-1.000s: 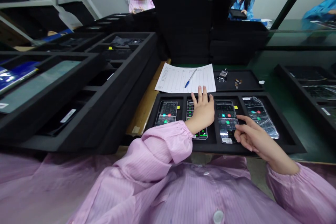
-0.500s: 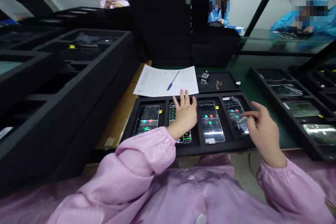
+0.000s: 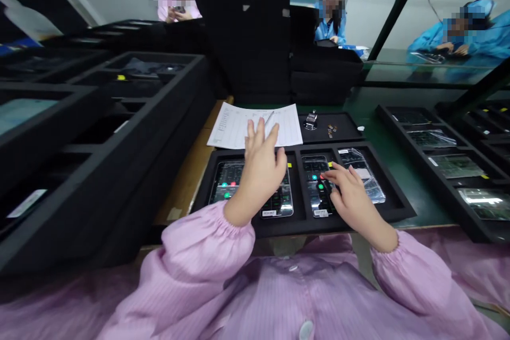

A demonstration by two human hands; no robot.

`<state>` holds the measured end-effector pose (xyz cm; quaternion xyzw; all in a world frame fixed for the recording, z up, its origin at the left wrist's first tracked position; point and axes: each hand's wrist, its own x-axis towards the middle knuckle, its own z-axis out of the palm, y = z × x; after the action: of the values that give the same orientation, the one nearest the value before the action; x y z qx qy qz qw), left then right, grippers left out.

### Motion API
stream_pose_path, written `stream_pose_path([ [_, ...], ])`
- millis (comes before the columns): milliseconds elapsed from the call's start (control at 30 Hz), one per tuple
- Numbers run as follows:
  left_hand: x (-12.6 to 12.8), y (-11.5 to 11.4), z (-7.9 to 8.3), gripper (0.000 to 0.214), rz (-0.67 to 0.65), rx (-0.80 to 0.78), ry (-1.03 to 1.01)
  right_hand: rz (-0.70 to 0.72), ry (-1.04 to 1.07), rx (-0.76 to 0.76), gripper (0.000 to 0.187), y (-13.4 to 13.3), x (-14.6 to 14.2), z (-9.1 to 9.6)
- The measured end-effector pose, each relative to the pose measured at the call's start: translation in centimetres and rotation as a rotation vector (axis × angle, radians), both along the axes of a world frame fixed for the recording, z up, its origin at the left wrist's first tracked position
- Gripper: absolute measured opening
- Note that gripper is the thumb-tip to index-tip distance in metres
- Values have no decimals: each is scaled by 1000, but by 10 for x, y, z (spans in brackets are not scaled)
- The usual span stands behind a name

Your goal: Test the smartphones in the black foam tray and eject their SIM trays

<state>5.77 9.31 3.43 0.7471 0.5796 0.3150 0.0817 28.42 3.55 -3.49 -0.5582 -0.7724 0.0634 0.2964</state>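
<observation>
A black foam tray [image 3: 300,223] in front of me holds several smartphones in separate slots. My left hand [image 3: 261,167] hovers with spread fingers above the second phone [image 3: 281,204], hiding its upper part and some of the first phone [image 3: 225,183]. With its index finger stretched out, my right hand [image 3: 353,194] reaches the third phone [image 3: 316,191], at or just over a red button on its lit screen; contact is hard to tell. To the right lies the fourth phone [image 3: 368,180], under wrinkled clear film with a pale patch on its screen. Neither hand holds anything.
Behind the tray are a printed form [image 3: 227,127] with a pen [image 3: 270,117] and a shallow black tray [image 3: 346,122] with small parts. Foam trays stand stacked at left [image 3: 159,111] and back [image 3: 243,32]; another phone tray [image 3: 450,164] lies right. Co-workers sit beyond.
My right hand has moved left from the fourth phone to the third. My left hand has lifted and shifted left. The second phone's bright green grid looks dimmer, and the fourth phone's coloured buttons have gone.
</observation>
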Motion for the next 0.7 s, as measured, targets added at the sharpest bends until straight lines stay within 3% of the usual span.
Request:
stream_pose_path([
  [100,-36,-33,19,43,71,126,-131,-4,11,-7,30,0,-24,1],
  [167,-58,-52,18,40,139,154,-150,78,45,-9,31,2,-41,3],
  [267,-81,-64,-1,39,200,108,-100,220,39,-58,39,7,-69,4],
  [400,-97,-66,-30,39,245,26,43,266,4,-103,36,12,-92,0],
  [567,-95,-69,-48,37,199,-21,241,218,117,-7,34,-2,-87,-5],
  [700,-95,-72,-54,38,173,-17,264,158,140,33,34,-14,-74,-6],
])
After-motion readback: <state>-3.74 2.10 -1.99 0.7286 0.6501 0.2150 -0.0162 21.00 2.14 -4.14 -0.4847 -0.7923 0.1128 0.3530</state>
